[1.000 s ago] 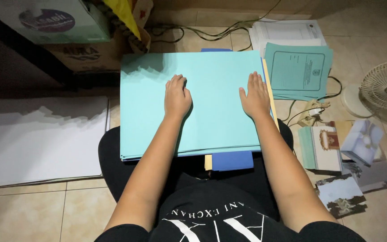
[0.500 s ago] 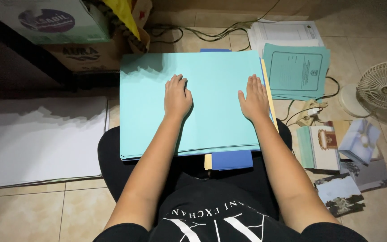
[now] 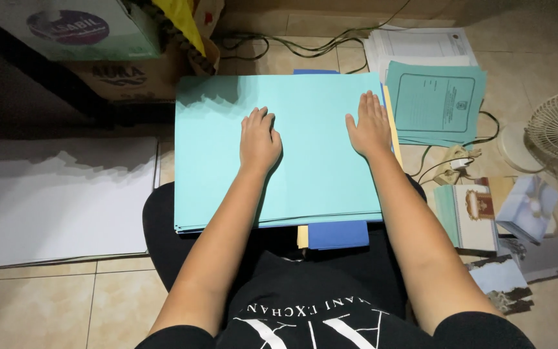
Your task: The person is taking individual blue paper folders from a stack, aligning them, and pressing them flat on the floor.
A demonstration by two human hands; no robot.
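Nearest, a blue folder [image 3: 337,234] sticks out under the stack of light teal sheets [image 3: 311,174], which lies on the person's lap. The left hand [image 3: 258,139] rests flat on the stack with fingers slightly curled; the right hand [image 3: 370,126] is spread flat near its right edge. Beyond lies a printed green booklet [image 3: 437,103]. I think the sheets could slide apart if one hand pushes unevenly.
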